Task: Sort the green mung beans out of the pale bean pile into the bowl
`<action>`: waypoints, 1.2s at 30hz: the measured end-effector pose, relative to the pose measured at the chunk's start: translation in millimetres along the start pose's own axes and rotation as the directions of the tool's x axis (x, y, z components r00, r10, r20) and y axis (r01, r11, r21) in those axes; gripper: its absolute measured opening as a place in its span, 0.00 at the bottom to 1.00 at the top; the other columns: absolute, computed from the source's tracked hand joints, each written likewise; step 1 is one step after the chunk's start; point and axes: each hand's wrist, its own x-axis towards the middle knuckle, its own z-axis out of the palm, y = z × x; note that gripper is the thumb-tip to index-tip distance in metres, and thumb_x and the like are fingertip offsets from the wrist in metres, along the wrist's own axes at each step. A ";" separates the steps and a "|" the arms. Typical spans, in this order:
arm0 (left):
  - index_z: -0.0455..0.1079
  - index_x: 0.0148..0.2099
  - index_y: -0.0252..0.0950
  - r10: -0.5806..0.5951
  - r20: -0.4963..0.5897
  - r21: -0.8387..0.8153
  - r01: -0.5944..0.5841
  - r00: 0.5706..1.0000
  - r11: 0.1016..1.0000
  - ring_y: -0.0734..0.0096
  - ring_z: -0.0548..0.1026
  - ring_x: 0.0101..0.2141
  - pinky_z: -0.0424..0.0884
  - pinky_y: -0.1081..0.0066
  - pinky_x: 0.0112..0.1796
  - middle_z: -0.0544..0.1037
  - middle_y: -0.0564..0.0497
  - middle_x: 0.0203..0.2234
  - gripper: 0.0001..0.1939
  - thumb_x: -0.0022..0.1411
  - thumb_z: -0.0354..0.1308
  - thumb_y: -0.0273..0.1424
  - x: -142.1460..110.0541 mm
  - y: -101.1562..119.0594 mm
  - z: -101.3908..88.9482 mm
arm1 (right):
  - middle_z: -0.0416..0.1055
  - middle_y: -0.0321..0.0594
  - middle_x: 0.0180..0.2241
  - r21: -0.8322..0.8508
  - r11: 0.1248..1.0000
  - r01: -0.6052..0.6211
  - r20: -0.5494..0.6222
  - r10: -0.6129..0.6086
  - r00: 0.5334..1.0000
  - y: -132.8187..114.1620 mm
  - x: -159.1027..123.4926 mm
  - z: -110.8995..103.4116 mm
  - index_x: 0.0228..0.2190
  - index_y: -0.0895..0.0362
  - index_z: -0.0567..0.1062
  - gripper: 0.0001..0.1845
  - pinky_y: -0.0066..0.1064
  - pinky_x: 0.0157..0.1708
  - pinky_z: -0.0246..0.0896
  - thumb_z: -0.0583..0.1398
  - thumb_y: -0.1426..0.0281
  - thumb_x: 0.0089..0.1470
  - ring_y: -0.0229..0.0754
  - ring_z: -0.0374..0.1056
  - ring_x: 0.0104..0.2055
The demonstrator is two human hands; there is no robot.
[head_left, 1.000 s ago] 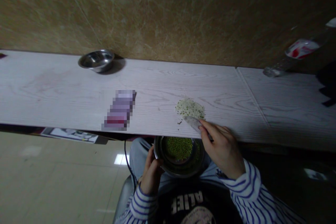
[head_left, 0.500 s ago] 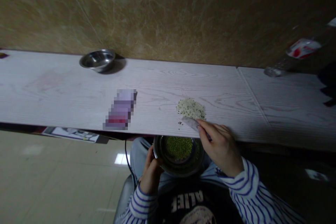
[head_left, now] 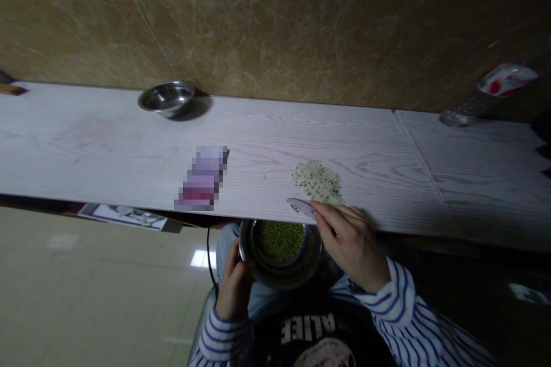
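Observation:
Below the table edge, my left hand [head_left: 236, 282] grips the left rim of a metal bowl [head_left: 316, 258]. Green beans [head_left: 280, 239], which look like mung beans, cover its bottom. My right hand [head_left: 350, 243] is closed on a thin, pale, blade-like piece [head_left: 300, 205] with a rounded end; its exact kind is unclear. The piece lies low over the table's front edge, above the bowl, with a few green beans beside it. Just beyond my right fingers is a flat pile of white grains [head_left: 317, 179], like rice, mixed with green beans.
On the whitish wooden table [head_left: 249, 126], a pixelated flat object [head_left: 202, 176] lies left of the pile. A second metal bowl [head_left: 167, 99] stands near the wall. A clear plastic bottle [head_left: 486, 96] is at the far right. Printed papers [head_left: 123, 215] sit under the table edge.
My right hand has drawn the pale piece nearer to the table edge and slightly left. My left hand and the bowl have shifted left. The camera view has shifted slightly.

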 end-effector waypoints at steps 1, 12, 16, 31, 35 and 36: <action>0.76 0.52 0.44 0.001 0.011 -0.039 -0.001 1.000 0.999 0.52 0.77 0.42 0.72 0.64 0.34 0.82 0.48 0.42 0.25 0.49 0.65 0.32 0.7 0.3 -4.0 | 0.83 0.42 0.34 0.011 1.000 0.011 0.010 -0.011 1.000 -2.7 -0.5 -0.4 0.48 0.58 0.78 0.13 0.36 0.36 0.66 0.56 0.74 0.67 0.42 0.76 0.33; 0.78 0.52 0.45 0.044 0.044 -0.062 -0.041 0.998 0.997 0.44 0.72 0.57 0.72 0.57 0.51 0.81 0.48 0.51 0.27 0.47 0.68 0.32 -2.5 -6.4 -21.7 | 0.83 0.41 0.34 0.088 0.991 0.100 0.041 -0.104 0.994 -14.1 -10.8 -9.3 0.47 0.59 0.79 0.12 0.36 0.37 0.65 0.57 0.76 0.65 0.41 0.76 0.34; 0.79 0.51 0.46 0.026 0.040 -0.035 -0.025 0.999 0.999 0.47 0.74 0.54 0.74 0.59 0.48 0.82 0.49 0.48 0.26 0.47 0.67 0.31 -6.0 -6.9 -17.6 | 0.83 0.43 0.34 0.022 0.997 0.068 -0.031 -0.067 0.997 -2.0 -19.0 -14.4 0.47 0.59 0.78 0.12 0.36 0.37 0.67 0.57 0.76 0.65 0.42 0.77 0.33; 0.76 0.56 0.44 -0.072 0.113 -0.038 0.077 0.991 0.996 0.46 0.72 0.57 0.70 0.56 0.53 0.82 0.46 0.50 0.29 0.51 0.70 0.34 -12.6 -22.7 16.5 | 0.83 0.45 0.38 -0.092 0.993 -0.069 -0.180 0.051 0.982 50.8 -49.7 -44.0 0.47 0.57 0.78 0.12 0.36 0.39 0.73 0.58 0.74 0.65 0.45 0.79 0.37; 0.77 0.56 0.43 -0.086 0.097 -0.021 0.088 0.992 0.996 0.46 0.73 0.56 0.68 0.56 0.55 0.82 0.46 0.50 0.29 0.49 0.71 0.36 -12.7 -21.0 17.1 | 0.83 0.44 0.39 -0.061 0.997 -0.054 -0.117 0.046 0.992 60.6 -50.1 -48.4 0.46 0.57 0.78 0.12 0.36 0.41 0.71 0.57 0.73 0.66 0.44 0.79 0.39; 0.77 0.55 0.42 -0.078 0.105 -0.023 0.081 0.991 0.996 0.46 0.72 0.57 0.67 0.57 0.56 0.82 0.46 0.50 0.29 0.49 0.71 0.36 -12.8 -20.8 18.1 | 0.83 0.43 0.39 -0.046 0.998 -0.039 -0.089 0.035 0.995 62.6 -48.9 -49.5 0.46 0.57 0.79 0.11 0.36 0.41 0.70 0.57 0.73 0.66 0.43 0.78 0.39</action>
